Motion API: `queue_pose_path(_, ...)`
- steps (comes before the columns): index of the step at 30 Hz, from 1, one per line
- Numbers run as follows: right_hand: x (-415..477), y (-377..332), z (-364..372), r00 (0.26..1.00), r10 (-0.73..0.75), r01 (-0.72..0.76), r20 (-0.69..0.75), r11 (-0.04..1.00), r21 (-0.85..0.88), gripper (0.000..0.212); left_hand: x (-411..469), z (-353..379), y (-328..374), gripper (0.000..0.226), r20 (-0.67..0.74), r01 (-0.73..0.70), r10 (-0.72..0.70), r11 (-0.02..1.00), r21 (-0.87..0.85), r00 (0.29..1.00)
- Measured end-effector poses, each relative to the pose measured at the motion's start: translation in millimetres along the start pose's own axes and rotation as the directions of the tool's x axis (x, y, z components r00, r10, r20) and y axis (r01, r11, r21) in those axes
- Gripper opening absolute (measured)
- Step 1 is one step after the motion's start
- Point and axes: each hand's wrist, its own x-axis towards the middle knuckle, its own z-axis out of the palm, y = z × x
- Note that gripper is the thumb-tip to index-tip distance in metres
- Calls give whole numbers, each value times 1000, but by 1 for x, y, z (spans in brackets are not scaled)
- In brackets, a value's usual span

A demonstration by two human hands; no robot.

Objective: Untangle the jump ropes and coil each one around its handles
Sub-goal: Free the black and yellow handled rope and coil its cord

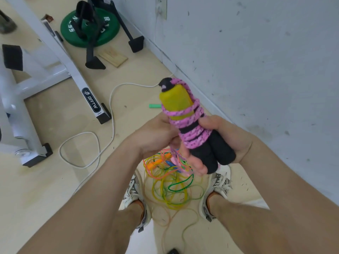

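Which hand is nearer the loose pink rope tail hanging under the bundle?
Left. The left hand is right beside the loose pink tail, which drops past its palm. The right hand is on the far side of the black handles, holding them.

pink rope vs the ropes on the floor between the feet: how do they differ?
The pink rope is wound in turns round its handles; the floor ropes lie in a loose tangle. The pink rope is thick, braided and dark-flecked; the floor ropes are thin, glossy cords in green, yellow and orange. The left hand and right hand hold the pink rope up; the floor ropes lie untouched. Both are jump ropes.
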Motion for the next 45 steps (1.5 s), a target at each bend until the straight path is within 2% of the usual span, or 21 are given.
queue_pose_path(2,-6,5,1,967,-75,18,242,972,233,63,8,-3,-4,32,-101,-5,20,989,147,995)
queue_pose_path(3,-11,9,1,962,-107,21,252,946,323,68,9,-4,-5,35,-123,1,24,980,200,992)
queue_pose_path(4,-4,16,-7,979,-93,24,180,935,355,70,11,-5,-7,35,-129,11,22,970,245,991)
queue_pose_path(6,1,13,-10,995,-56,84,-88,927,365,66,11,-8,-6,26,-89,4,26,949,315,996)
queue_pose_path(8,4,12,-20,949,-34,155,-313,916,370,60,12,-9,-9,19,-72,-7,45,887,462,996)
queue_pose_path(9,5,12,-20,923,-14,155,-385,929,337,60,13,-9,-12,20,-77,-27,91,803,595,993)
queue_pose_path(12,9,17,-16,863,-6,65,-505,993,101,70,12,-1,-13,21,-32,-60,218,403,913,975)
queue_pose_path(16,13,16,-15,775,-55,94,-629,995,29,66,12,5,-11,29,5,-56,285,173,983,959)
queue_pose_path(18,13,19,-19,724,-145,57,-674,987,-151,66,13,3,-9,29,60,-111,337,133,985,940)
queue_pose_path(19,13,19,-20,726,-183,27,-662,971,-239,66,13,1,-10,28,94,-160,380,146,976,920)
queue_pose_path(22,11,17,-19,813,-163,-96,-559,909,-405,74,14,-8,-13,34,132,-249,443,216,944,887)
queue_pose_path(25,8,16,-15,876,-57,-213,-479,845,-491,80,14,-11,-10,46,102,-194,313,279,941,944)
queue_pose_path(28,7,17,-10,920,-54,-241,-389,704,-667,79,13,-10,-12,23,86,-180,272,344,922,959)
queue_pose_path(30,3,17,-9,950,-47,-191,-309,694,-694,70,8,-11,-9,12,52,-150,211,481,864,976)
queue_pose_path(32,-2,16,-9,976,5,-142,-219,774,-617,52,5,-16,-5,7,-41,-89,172,684,724,984)
queue_pose_path(34,-2,18,-11,987,33,-123,-158,787,-604,58,3,-22,-1,9,-99,-50,120,846,531,988)
queue_pose_path(35,1,19,-12,988,38,-123,-148,773,-622,68,3,-23,-1,11,-80,-49,100,870,491,992)
queue_pose_path(37,6,20,-8,991,89,-134,-101,713,-688,62,2,-20,-1,11,-10,-68,87,847,527,996)
queue_pose_path(40,9,21,4,987,108,-154,-117,462,-874,51,4,-13,-4,13,57,-96,78,761,641,995)
queue_pose_path(42,8,20,8,989,27,-149,-148,292,-945,48,5,-17,-5,15,58,-86,63,736,672,996)
queue_pose_path(45,-3,13,6,995,-31,-80,-90,233,-969,50,7,-32,-5,22,58,-10,-28,819,574,998)
